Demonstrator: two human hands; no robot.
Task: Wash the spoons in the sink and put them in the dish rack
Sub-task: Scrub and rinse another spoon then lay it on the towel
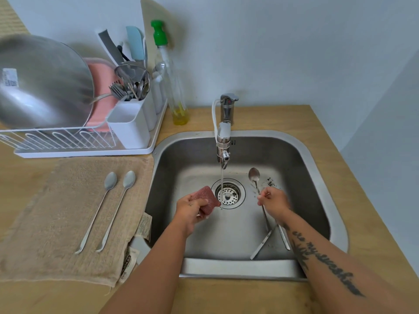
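Observation:
Over the steel sink (317, 168), my right hand (274, 201) pinches the handle of a long spoon (254, 175) whose soiled bowl points away from me. My left hand (189, 210) grips a reddish mesh scrubbing pad (207, 198) just left of the thin water stream from the tap (224, 141). Two more long utensils (261, 244) lie in the sink basin below my right wrist, partly hidden by my forearm. Two long spoons (103, 206) lie side by side on a beige towel (56, 223) left of the sink. The white dish rack (86, 148) stands at the back left.
The rack holds a large steel bowl (43, 82), a pink plate (103, 91) and a white cutlery holder (130, 123) full of utensils. A bottle with a green cap (172, 87) stands behind the sink. Dark crumbs (271, 182) lie near the drain strainer (229, 194).

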